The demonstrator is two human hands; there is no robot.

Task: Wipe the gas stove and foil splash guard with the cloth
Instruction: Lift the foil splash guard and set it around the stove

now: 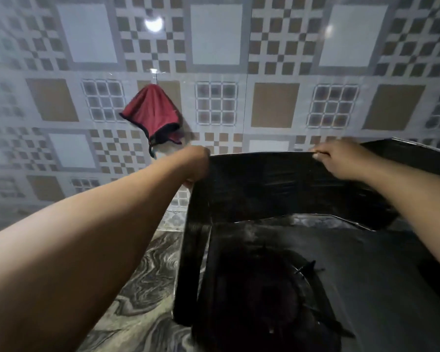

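A dark, shiny foil splash guard (277, 184) stands folded around the back and left of the gas stove (366, 275). My left hand (196, 163) grips the guard's upper left corner. My right hand (341, 158) pinches its top edge further right. A black burner grate (305, 275) shows on the stove below. A red cloth (151, 111) with dark trim hangs from a hook on the tiled wall, left of and above my left hand; neither hand touches it.
A patterned tiled wall (275, 105) rises right behind the guard. A grey marbled counter (147, 288) lies left of the stove under my left forearm. The guard's right panel (417, 156) angles off toward the right edge.
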